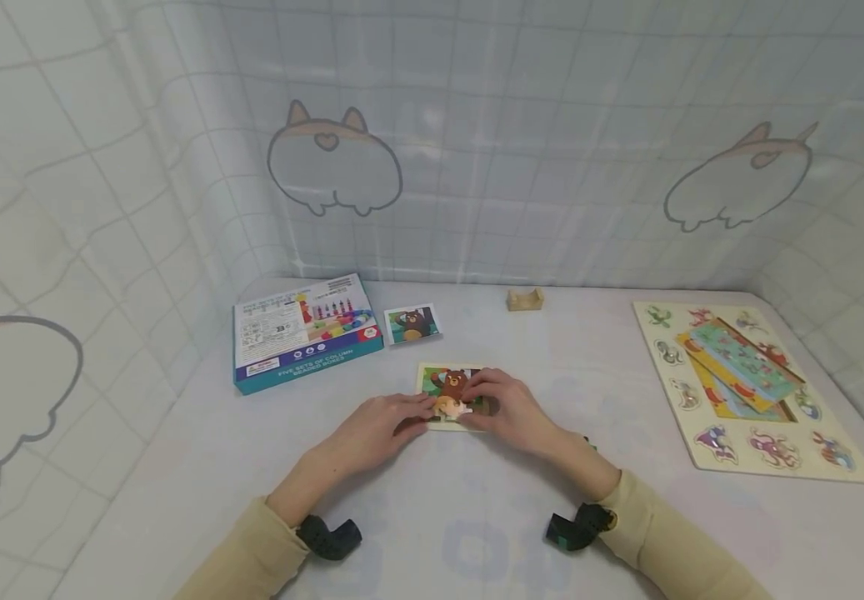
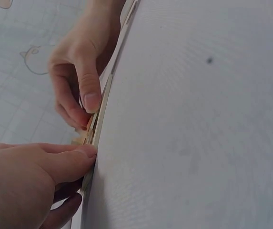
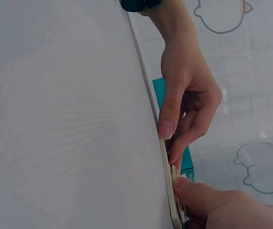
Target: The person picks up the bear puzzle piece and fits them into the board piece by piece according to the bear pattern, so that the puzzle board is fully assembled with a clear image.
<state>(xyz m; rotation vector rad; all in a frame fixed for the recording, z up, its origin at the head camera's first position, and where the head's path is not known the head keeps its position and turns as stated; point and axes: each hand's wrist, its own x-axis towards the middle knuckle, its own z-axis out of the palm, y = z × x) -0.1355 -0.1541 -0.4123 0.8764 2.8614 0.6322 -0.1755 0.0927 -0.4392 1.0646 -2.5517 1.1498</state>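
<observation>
A small wooden bear puzzle board (image 1: pixel 426 377) lies flat in front of me, with a brown bear on green. Over its lower part is an orange and white puzzle piece (image 1: pixel 446 407), slightly raised in the right wrist view. My left hand (image 1: pixel 379 427) holds the board's left side, thumb at the near edge and fingertips reaching to the piece. From the right, my right hand (image 1: pixel 516 414) pinches the piece between thumb and fingers, covering the board's right side. In the left wrist view, the left thumb (image 2: pixel 85 151) sits at the board's edge.
Behind the board lies a bear picture card (image 1: pixel 412 324). A teal-edged bead game box (image 1: pixel 304 333) is at the left, a small wooden holder (image 1: pixel 525 300) at the back. On the right, a large animal puzzle board (image 1: pixel 709 450) carries colourful rectangular boards (image 1: pixel 746 358).
</observation>
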